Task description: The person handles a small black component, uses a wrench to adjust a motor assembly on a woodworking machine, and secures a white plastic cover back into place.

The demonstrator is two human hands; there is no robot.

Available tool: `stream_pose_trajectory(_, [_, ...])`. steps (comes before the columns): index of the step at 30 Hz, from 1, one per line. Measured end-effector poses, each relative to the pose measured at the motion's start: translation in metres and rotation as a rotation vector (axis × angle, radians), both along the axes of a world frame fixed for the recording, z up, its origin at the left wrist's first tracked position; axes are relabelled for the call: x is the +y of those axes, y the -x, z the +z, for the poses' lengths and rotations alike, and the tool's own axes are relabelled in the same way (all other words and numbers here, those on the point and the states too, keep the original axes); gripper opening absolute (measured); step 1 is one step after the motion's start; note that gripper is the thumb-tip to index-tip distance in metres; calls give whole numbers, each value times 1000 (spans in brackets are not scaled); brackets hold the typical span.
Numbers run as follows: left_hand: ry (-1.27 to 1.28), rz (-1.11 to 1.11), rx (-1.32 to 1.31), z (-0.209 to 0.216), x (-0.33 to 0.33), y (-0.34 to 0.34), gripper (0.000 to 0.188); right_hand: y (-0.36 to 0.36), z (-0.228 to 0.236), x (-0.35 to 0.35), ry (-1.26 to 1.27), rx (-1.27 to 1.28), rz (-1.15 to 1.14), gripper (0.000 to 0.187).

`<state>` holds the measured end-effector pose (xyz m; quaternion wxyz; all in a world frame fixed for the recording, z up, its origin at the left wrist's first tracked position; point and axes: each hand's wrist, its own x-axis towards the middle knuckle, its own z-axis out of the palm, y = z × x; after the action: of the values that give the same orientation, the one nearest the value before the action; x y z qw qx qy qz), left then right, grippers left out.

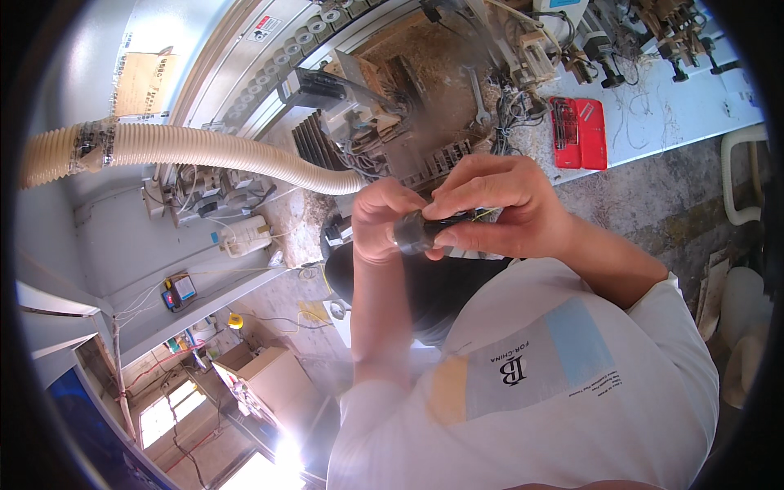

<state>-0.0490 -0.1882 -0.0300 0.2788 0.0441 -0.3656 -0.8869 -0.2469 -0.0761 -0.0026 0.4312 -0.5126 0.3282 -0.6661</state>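
Dark cylindrical part [414, 233] is clamped in my left hand [380, 216] and right hand [516, 208]; a red case [593, 135] lies at the edge of the bench [649, 121].

Pale bench [682, 114] carries an open red case [581, 135] near its edge, scattered debris [641, 103] and metal fixtures [603, 59] — dirty brown machine bed [447, 65] beside it holds a wrench [478, 98].
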Motion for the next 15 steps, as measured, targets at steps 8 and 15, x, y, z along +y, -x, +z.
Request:
stream_pose_trajectory(8, [2,8,9,5,4,5,21,2,1,4,-23,56,-27,31])
stream_pose_trajectory(15, [44,37,-11,6,6,7,19,5,1,4,-11,105,-55,29])
